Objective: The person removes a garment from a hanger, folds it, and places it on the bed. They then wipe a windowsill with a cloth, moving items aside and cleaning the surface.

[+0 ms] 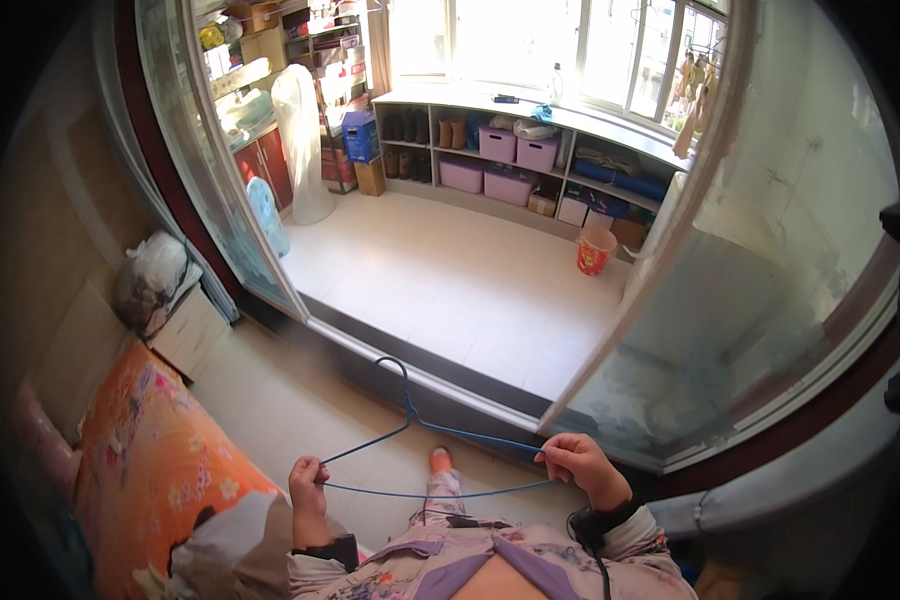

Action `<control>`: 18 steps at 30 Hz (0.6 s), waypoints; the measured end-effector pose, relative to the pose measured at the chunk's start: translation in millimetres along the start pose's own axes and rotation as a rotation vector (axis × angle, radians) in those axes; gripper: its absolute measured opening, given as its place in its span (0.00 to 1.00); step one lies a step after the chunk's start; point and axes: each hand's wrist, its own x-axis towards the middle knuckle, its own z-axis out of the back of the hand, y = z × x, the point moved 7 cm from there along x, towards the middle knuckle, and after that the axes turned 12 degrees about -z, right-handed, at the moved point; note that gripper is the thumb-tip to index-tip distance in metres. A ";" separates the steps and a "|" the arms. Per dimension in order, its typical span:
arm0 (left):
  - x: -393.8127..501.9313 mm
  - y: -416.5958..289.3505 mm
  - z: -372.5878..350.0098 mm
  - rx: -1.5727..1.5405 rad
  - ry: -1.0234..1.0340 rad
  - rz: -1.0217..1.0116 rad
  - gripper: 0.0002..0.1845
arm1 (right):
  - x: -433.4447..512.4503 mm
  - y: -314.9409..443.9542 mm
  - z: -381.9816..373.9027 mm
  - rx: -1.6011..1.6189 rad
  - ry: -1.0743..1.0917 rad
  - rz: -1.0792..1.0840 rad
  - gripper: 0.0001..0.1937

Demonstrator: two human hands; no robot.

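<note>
A blue wire clothes hanger [474,435] is stretched between my two hands, its hook pointing away from me. My left hand [309,484] grips the hanger's left corner with fingers curled around it. At the right corner, my right hand [579,463] pinches the wire between thumb and fingers. No garment hangs on it. Below the hanger are the floral clothes I wear and one foot [440,459] on the pale floor.
A raised sill with a sliding-door track [420,379] crosses ahead, between glass panels. Left lies a bed with an orange floral cover [172,457], near a small cabinet [191,330]. Beyond the sill stand a red bucket [595,251], a low shelf unit [435,150] and a plastic-wrapped upright object [304,150].
</note>
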 end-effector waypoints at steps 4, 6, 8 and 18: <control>138.2 -20.3 -69.3 0.026 0.040 -0.110 0.04 | 116.6 70.1 16.7 0.157 -0.038 0.006 0.09; 196.8 -33.1 -110.4 0.037 0.042 -0.119 0.04 | 155.0 109.0 26.1 0.201 0.001 0.028 0.07; 251.2 -48.2 -156.5 0.058 0.127 -0.175 0.05 | 183.1 135.7 37.4 0.242 0.014 0.035 0.07; 425.1 11.4 -297.5 0.115 0.055 -0.116 0.05 | 325.5 220.4 128.8 0.337 -0.108 0.022 0.08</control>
